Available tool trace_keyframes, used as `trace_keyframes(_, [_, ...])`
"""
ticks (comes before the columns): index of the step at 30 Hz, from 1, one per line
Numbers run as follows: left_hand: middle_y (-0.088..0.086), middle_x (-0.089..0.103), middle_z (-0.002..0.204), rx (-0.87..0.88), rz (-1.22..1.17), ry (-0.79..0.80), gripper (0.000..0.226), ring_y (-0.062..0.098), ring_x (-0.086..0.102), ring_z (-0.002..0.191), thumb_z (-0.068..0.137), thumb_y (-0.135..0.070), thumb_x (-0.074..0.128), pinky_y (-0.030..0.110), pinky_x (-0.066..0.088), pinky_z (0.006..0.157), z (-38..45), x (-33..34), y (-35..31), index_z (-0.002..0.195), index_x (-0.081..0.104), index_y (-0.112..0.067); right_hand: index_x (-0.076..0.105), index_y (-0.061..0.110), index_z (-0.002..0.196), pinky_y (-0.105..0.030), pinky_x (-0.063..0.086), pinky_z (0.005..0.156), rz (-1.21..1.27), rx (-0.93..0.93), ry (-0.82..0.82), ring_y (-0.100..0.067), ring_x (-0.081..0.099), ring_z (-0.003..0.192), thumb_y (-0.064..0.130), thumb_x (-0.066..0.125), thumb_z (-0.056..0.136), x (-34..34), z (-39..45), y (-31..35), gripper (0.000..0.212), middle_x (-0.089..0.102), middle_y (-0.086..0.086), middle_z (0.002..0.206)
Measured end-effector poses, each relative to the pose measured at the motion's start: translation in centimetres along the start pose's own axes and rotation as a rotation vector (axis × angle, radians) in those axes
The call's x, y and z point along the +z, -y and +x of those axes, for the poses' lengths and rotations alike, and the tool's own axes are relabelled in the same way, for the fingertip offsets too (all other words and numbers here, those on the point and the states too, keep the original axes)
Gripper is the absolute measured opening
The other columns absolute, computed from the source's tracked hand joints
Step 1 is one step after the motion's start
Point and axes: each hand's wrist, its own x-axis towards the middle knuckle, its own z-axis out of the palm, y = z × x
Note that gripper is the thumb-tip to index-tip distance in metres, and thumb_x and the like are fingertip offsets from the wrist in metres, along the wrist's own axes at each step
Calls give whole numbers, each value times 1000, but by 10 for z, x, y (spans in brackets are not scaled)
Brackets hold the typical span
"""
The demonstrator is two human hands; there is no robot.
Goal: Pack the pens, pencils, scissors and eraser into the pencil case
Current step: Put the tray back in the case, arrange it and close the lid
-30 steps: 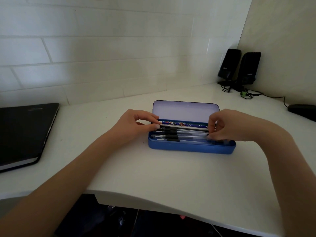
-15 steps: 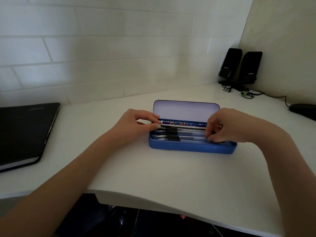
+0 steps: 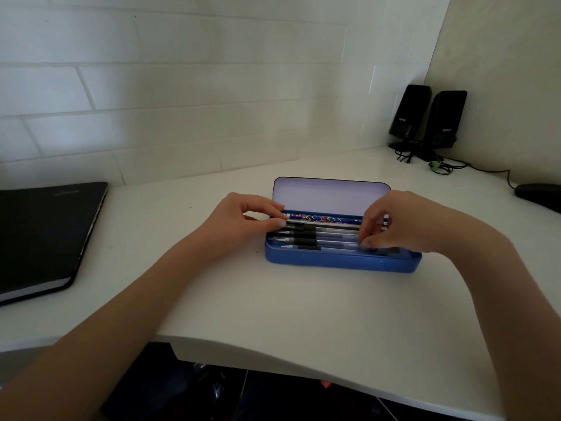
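A blue tin pencil case [image 3: 340,262] lies open on the white desk, its pale lid [image 3: 331,196] standing up at the back. Several clear pens with black grips [image 3: 306,240] lie side by side inside it. Behind them lies a pencil with a printed pattern [image 3: 321,220]. My left hand [image 3: 243,223] pinches the left end of a thin pencil [image 3: 321,226] at the case's left edge. My right hand [image 3: 403,223] is curled over the right ends of the pens and pencil and hides them. No scissors or eraser can be seen.
A black closed notebook [image 3: 45,235] lies at the left of the desk. Two black speakers [image 3: 431,120] with cables stand in the back right corner. A dark mouse [image 3: 540,194] sits at the right edge. The desk's curved front edge [image 3: 273,354] runs below my arms.
My right hand has shifted slightly left along the pens' right ends. My left hand and the case stay where they were.
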Motion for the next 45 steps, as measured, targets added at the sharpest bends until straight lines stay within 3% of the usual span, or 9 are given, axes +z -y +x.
trace_keyframes(8, [-8,72,100,5,10,-3,14,-3,65,95,76,-14,75,20,51,81,0,0,0,76,75,-28,68,33,69,-36,54,79,-149,-3,-86,-11,64,81,35,73,73,3,-5,10,7,67,16,77])
trace_keyframes(13, [-8,72,101,-6,10,-2,12,-1,65,97,76,-15,75,20,51,82,0,0,1,78,75,-26,66,33,71,-29,47,69,-164,-24,-122,-10,60,81,34,71,73,0,-7,9,5,64,17,80])
trace_keyframes(16, [-8,72,101,-5,14,1,12,-1,65,97,76,-15,75,19,51,82,0,-1,1,78,75,-27,65,34,72,-27,43,66,-178,-35,-116,-9,59,80,33,70,73,-1,-8,9,5,61,19,80])
trace_keyframes(25, [-8,72,98,-12,9,2,12,2,66,94,76,-16,75,22,52,84,1,-1,1,77,76,-27,61,32,72,-29,50,69,-168,-59,-82,-8,60,77,26,69,75,3,-7,9,10,63,15,79])
trace_keyframes(36, [-7,73,98,-16,10,5,12,2,67,94,76,-16,75,24,52,85,0,0,0,76,76,-28,60,35,69,-24,42,60,-193,-33,-81,-9,58,74,28,70,74,4,-6,12,13,61,14,76])
trace_keyframes(45, [-9,73,98,-44,4,0,8,4,67,94,74,-19,77,26,52,87,-1,0,-2,77,76,-27,65,28,73,-37,55,76,-90,7,-67,-13,64,77,30,76,74,6,-3,9,10,66,11,77])
